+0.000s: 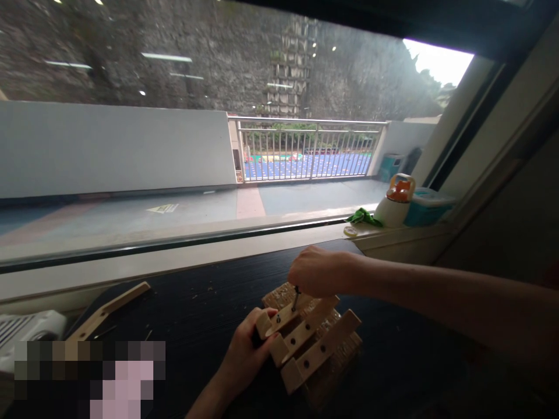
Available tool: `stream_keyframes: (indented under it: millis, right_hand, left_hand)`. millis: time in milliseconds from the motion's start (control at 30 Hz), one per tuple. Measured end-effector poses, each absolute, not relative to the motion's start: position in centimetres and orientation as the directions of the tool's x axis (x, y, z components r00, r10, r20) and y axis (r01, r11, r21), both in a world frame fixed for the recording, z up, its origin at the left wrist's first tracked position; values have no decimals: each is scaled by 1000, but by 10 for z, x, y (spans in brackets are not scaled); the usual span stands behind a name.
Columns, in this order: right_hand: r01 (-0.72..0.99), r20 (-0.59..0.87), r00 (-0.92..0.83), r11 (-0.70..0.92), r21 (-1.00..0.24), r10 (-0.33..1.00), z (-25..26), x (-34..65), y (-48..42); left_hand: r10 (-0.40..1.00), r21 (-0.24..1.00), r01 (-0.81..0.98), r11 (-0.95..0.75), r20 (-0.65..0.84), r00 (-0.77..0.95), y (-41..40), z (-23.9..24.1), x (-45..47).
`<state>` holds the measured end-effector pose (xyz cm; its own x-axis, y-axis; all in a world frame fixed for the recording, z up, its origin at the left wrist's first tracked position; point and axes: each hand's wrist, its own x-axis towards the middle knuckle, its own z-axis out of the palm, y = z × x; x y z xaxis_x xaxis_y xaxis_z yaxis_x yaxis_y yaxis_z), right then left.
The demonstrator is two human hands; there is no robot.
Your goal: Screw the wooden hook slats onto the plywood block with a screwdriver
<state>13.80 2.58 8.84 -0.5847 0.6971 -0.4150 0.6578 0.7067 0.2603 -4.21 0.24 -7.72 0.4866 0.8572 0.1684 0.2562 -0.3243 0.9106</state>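
In the head view, my left hand [248, 349] is closed around the near end of a pale wooden bar [285, 319], one of several short bars with rounded block ends. Dark bolt heads or holes show in these bars. Beneath them lies a bundle of wooden pieces [345, 356] that looks wrapped in clear plastic. Above the same bar, my right hand [312, 270] is a fist around a thin dark metal driving tool [296, 298]. The tool's shaft points down and its tip meets the bar at a bolt; its handle is hidden in my fist.
A long angled wooden piece [117, 301] lies on the black table [192, 308] at left, beside a white slatted object [30, 334]. On the window sill [174, 256] stand a white jug with an orange lid [393, 206], a green cloth [363, 217], a tape roll [350, 231] and a teal box [430, 206].
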Motion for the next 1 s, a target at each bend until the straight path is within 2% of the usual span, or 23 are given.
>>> stream_keyframes:
  millis: [267,533,733,867,1000]
  right_hand:
    - [748,-448,-464,609,263,764,97,125,18]
    - [650,-388,-619,723,234,682,111,128,15]
    - [619,-402,-651,756,210,644,109,127,19]
    - [678,-421,-591,706,203,688,111,128,18]
    - [762,-367,-534,622,180,761,110,131,14]
  left_hand:
    - [855,912,246,-328,176,488,2,-77,-42]
    - [845,906,229,-355,206,492,2,-78,-42]
    - [854,917,231,-325,180,489,2,-79,-42]
    - [850,910,234,-343,195,488,3,-78,-42]
    - [850,909,234,-346,198,489,3,-79,-42]
